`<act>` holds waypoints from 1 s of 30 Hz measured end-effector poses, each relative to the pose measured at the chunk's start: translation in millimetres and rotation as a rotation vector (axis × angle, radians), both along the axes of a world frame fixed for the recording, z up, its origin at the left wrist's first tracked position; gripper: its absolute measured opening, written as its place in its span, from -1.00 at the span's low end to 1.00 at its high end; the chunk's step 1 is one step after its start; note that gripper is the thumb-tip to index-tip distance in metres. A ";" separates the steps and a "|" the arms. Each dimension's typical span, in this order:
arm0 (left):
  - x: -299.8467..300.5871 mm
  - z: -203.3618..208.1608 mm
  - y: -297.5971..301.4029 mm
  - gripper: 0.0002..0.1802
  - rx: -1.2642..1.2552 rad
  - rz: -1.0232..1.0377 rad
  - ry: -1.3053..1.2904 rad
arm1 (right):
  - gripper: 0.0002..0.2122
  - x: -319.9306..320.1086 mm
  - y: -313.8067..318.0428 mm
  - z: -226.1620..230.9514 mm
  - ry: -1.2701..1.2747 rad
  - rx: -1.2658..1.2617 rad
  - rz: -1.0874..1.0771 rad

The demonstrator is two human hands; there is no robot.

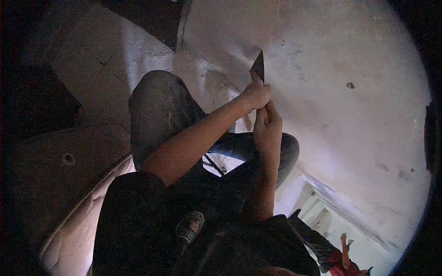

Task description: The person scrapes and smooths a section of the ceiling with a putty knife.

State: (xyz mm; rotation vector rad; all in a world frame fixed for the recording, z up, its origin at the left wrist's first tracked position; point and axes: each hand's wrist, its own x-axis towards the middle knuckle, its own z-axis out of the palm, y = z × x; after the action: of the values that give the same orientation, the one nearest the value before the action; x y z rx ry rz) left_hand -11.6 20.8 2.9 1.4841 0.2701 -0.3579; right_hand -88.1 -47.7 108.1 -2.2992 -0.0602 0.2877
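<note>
The left grip (258, 95) clenches a dark-bladed scraper (260, 65) that juts out just above it, while the right grip (268, 126) sits directly below (whether it also grasps the tool, one cannot tell), a scuffed pale wall (350, 133) to their right.

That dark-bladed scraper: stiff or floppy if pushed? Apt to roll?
The scraper is probably fairly stiff: its blade shows no bend, though it looks thin and may flex slightly. Likely light, the blade being slimmer than the left hand. Laid down, it probably won't roll, given that flat, pointed blade.
</note>
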 end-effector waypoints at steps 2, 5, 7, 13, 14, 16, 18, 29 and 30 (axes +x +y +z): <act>-0.5 -4.2 -2.7 0.05 -0.022 0.017 0.042 | -0.68 0.1 0.7 -1.0 0.010 0.059 -0.018; -1.6 -7.4 -6.6 0.04 -0.082 0.031 0.029 | -0.68 1.6 -2.2 -0.9 0.055 -0.014 -0.005; -1.6 -5.8 -8.0 0.04 -0.102 0.053 0.015 | -0.68 3.0 -4.0 -0.2 0.051 -0.026 -0.007; -3.8 -1.7 -15.9 0.03 -0.023 0.076 0.055 | -0.69 5.1 -0.7 0.6 0.081 -0.031 -0.031; -4.7 -4.7 -17.1 0.03 -0.047 0.064 0.071 | -0.69 5.5 0.9 -0.4 0.085 -0.016 -0.065; -5.1 -12.3 -20.3 0.04 -0.057 0.109 0.009 | -0.70 7.9 3.6 -2.7 0.082 0.011 -0.054; -5.5 -20.3 -20.7 0.04 0.482 0.234 -0.305 | -0.70 10.5 6.1 -5.3 0.069 0.038 -0.049; -0.1 11.3 19.7 -0.02 -0.128 -0.005 0.080 | -0.73 12.4 13.9 -12.1 -0.016 0.026 0.051; 2.2 12.8 17.1 -0.04 -0.166 0.068 0.139 | -0.74 12.2 14.0 -13.6 -0.034 0.060 0.155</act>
State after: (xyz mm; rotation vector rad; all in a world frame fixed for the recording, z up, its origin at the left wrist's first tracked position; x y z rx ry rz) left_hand -9.4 37.9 15.8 1.2856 0.3914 -0.4190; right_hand -75.9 -33.7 94.5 -2.2433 -0.2623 0.3215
